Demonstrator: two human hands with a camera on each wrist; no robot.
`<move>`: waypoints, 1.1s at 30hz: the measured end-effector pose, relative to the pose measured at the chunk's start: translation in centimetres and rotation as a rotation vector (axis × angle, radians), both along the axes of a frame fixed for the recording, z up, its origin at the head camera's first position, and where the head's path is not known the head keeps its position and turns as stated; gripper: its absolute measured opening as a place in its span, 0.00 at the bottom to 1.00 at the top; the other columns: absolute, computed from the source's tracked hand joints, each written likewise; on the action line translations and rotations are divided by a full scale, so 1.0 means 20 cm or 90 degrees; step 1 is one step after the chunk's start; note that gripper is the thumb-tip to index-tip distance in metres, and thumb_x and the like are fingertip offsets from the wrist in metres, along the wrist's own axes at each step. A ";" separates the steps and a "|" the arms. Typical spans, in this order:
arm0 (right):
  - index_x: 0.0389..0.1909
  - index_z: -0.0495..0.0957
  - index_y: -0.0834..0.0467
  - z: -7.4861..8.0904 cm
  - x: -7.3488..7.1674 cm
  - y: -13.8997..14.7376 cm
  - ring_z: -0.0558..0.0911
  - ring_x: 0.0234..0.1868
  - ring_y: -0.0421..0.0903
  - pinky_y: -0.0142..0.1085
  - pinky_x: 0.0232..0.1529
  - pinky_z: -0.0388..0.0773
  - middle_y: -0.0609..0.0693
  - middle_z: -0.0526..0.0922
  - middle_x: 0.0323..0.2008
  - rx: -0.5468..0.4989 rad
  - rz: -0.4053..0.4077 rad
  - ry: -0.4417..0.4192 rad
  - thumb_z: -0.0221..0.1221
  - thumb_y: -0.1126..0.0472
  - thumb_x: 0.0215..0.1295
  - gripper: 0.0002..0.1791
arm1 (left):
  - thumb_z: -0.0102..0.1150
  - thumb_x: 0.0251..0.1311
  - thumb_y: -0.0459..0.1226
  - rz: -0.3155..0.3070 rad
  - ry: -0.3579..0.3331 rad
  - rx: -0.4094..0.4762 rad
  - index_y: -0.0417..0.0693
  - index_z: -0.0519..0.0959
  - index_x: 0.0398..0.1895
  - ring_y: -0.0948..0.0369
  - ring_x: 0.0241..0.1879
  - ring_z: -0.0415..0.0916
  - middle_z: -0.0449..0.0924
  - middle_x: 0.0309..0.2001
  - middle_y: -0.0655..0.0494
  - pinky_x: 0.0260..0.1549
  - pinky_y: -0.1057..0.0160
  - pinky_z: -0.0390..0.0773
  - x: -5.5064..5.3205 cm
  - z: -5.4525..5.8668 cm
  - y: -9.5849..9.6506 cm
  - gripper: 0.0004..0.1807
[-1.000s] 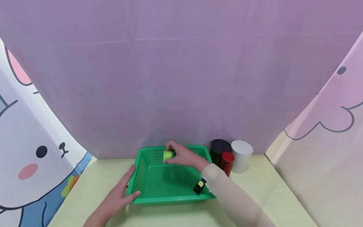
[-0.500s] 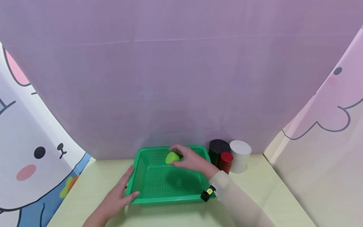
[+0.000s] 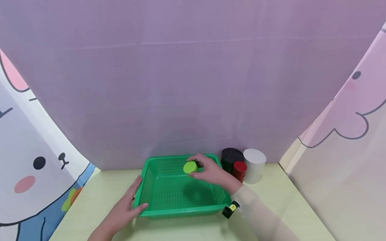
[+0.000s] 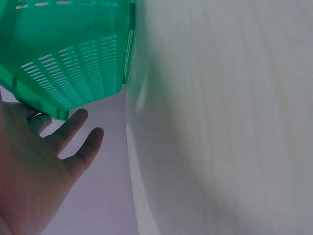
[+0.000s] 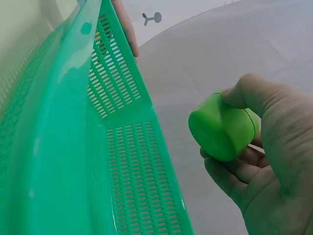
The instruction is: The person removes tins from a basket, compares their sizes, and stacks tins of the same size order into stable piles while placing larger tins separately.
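My right hand (image 3: 208,170) pinches a small lime-green round container (image 3: 190,167) between thumb and fingers, above the right part of a green plastic basket (image 3: 178,211). In the right wrist view the container (image 5: 220,127) is tilted, its smooth end facing away from the palm and a seam near the fingers. My left hand (image 3: 123,206) rests against the basket's left side, thumb on the front left corner and fingers spread along the rim. The left wrist view shows its fingers (image 4: 84,152) fairly straight beside the basket wall (image 4: 78,68).
Right of the basket stand a black cylinder (image 3: 231,160), a red cylinder (image 3: 240,170) and a white cylinder (image 3: 255,165), close together. They sit on a pale wooden table (image 3: 280,194). A purple cloth (image 3: 187,83) hangs behind, with printed cloth panels at both sides.
My right hand has moved right with the lime-green container, turning it so its round end faces up toward the head camera. My left hand stays at the basket's left side.
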State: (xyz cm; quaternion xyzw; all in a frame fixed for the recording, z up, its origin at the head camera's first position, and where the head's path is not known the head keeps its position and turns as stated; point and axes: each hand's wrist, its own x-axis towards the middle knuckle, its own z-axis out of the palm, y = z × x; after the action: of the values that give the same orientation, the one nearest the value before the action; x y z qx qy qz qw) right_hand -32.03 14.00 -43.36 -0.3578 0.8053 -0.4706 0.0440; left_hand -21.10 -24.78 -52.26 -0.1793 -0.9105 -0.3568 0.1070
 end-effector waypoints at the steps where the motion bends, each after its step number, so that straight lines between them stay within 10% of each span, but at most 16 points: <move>1: 0.73 0.78 0.52 0.01 0.01 0.01 0.84 0.60 0.48 0.48 0.59 0.84 0.48 0.80 0.59 -0.005 -0.003 0.001 0.72 0.59 0.75 0.28 | 0.72 0.74 0.48 0.001 -0.002 0.001 0.49 0.48 0.93 0.31 0.81 0.56 0.49 0.89 0.40 0.68 0.27 0.70 0.00 0.00 0.00 0.55; 16: 0.70 0.80 0.56 0.05 0.07 0.23 0.84 0.59 0.52 0.61 0.65 0.81 0.50 0.83 0.62 -0.031 -0.115 0.045 0.76 0.59 0.72 0.29 | 0.73 0.73 0.47 0.009 0.012 -0.018 0.48 0.49 0.92 0.36 0.81 0.59 0.49 0.89 0.42 0.65 0.33 0.78 0.01 0.02 0.01 0.55; 33: 0.68 0.81 0.60 0.06 0.08 0.50 0.88 0.57 0.54 0.49 0.61 0.86 0.56 0.85 0.60 -0.085 -0.196 0.065 0.76 0.66 0.69 0.28 | 0.74 0.72 0.47 -0.004 0.014 -0.004 0.49 0.49 0.92 0.35 0.81 0.59 0.50 0.89 0.41 0.64 0.34 0.78 0.00 0.01 0.00 0.55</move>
State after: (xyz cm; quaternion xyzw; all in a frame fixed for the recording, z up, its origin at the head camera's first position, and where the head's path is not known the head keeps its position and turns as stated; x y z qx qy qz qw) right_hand -30.53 24.02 -42.19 -0.2555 0.8189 -0.5054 -0.0935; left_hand -21.09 -24.76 -52.08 -0.1866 -0.9098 -0.3523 0.1156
